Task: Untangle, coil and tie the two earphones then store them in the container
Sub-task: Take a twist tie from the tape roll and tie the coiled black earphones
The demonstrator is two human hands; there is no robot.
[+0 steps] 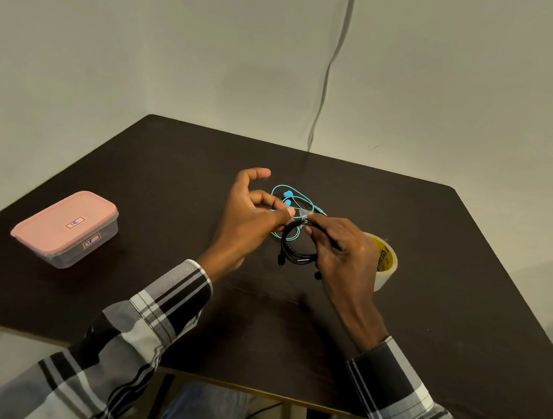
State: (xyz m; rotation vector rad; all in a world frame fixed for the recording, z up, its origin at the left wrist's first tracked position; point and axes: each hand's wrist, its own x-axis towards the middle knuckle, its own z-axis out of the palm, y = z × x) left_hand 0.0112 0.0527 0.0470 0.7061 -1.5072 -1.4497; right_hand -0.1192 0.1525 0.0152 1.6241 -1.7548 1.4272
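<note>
Currently, working from the left edge of the desk [169,169] to the right, the items read as follows.

Container [65,228]: one, near the left edge, well apart from the hands. A pink lid is seated on a clear base. It is rigid and probably light; take it by the lid rim to open it. The lid is still on.

Left hand [250,216]: raised over the desk centre. Thumb and fingertips pinch what appears to be a short strip of clear tape; the index finger is extended upward. The strip is small and glossy, so its exact extent cannot be confirmed.

Blue earphone [298,199]: one, lying on the desk just beyond the hands, loosely looped. Whether it is already tied cannot be told.

Black earphone [289,250]: one, coiled into a compact ring and held above the desk between the two hands. The cord is thin, light and limp; the coil will likely spring open if released before it is bound. Hold it across the bundled strands, not by the earbuds or plug, which hang free below the coil.

Right hand [339,247]: fingers curled around the right side of the black coil, gripping it.

Tape roll [383,259]: one, standing on the desk just behind the right hand, toward the right edge. It is stiff, and its adhesive will cling to fingers.

Count: two earphones, one container, one tape roll.
</note>
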